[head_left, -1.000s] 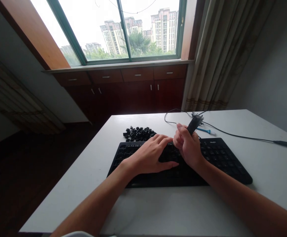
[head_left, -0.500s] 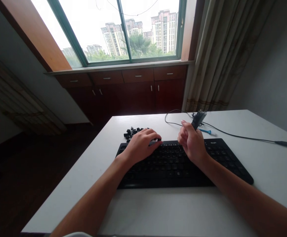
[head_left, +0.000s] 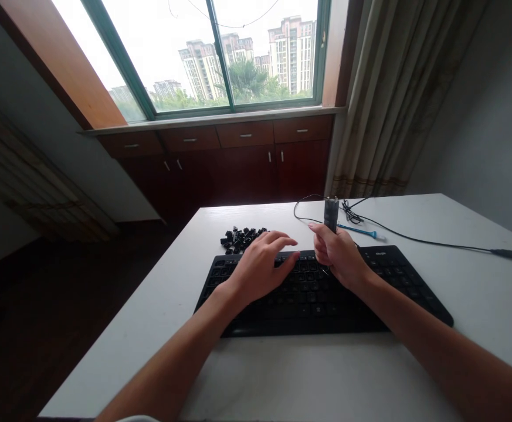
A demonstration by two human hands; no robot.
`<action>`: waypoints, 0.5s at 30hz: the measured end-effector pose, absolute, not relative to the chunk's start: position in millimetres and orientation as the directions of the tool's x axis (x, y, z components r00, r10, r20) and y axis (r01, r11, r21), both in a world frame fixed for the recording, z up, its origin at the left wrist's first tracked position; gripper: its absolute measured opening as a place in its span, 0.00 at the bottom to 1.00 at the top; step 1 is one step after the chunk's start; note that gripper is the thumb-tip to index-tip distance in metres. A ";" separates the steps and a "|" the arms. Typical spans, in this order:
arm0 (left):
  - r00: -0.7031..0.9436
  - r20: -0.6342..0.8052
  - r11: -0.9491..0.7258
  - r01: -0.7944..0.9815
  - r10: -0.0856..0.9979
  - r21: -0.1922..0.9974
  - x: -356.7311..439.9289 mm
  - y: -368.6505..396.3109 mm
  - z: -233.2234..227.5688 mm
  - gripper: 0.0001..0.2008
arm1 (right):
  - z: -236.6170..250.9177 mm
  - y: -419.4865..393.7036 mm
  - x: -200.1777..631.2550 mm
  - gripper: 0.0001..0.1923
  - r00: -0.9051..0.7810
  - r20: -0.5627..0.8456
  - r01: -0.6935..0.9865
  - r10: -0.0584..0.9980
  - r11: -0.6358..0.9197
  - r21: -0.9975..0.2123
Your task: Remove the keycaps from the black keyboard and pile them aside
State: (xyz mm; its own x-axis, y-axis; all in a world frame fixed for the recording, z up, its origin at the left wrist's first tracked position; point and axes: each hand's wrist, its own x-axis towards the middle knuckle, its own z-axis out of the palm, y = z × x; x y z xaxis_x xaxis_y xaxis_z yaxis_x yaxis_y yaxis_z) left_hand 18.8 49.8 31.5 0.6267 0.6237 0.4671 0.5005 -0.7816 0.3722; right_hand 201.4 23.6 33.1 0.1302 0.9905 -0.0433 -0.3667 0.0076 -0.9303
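A black keyboard [head_left: 291, 325] lies across the table, with key places in its upper left part looking bare of caps. My left hand [head_left: 262, 264] is over the left half of the keyboard, thumb and index finger apart, with nothing seen between them. In a fist, my right hand [head_left: 339, 253] grips a black keycap puller [head_left: 331, 215] upright over the upper middle keys. Small metal tips show at its top, and thin wire shows below the fist. Loose black keycaps [head_left: 240, 240] lie heaped behind the keyboard, beyond my left hand.
A slim blue tool [head_left: 361, 231] lies behind the keyboard at right. A black cable [head_left: 423, 241] runs from a bundled coil to a plug [head_left: 508, 255] at the right. The white table [head_left: 150, 328] carries everything; a low cabinet [head_left: 238, 170] stands beyond it under the window.
My left hand has opened its thumb and fingers and shifted slightly right and toward me. My right hand has turned the keycap puller from a rightward lean to nearly upright.
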 end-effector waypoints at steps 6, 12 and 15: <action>0.730 0.381 -0.806 0.396 0.567 0.439 40.2 21.9 25.5 0.15 | 30.4 25.3 200.3 0.24 0.171 -0.071 -0.337 0.983 -0.009 -0.942; 0.689 0.372 -0.765 0.434 0.622 0.476 44.8 16.8 15.6 0.36 | 28.8 21.7 197.6 0.24 0.139 -0.059 -0.349 0.989 -0.007 -0.937; 0.700 0.369 -0.758 0.385 0.612 0.526 46.3 15.5 15.8 0.39 | 24.9 19.2 193.2 0.21 0.088 -0.019 -0.313 0.996 0.010 -0.950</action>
State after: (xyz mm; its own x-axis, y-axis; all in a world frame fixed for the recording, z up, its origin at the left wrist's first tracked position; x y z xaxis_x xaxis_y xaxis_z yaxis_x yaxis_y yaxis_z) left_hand 46.3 15.5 15.8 0.6996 0.6116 0.3694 0.3849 -0.7582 0.5263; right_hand 193.2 19.2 24.9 0.0881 0.9959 -0.0189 -0.3126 0.0096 -0.9498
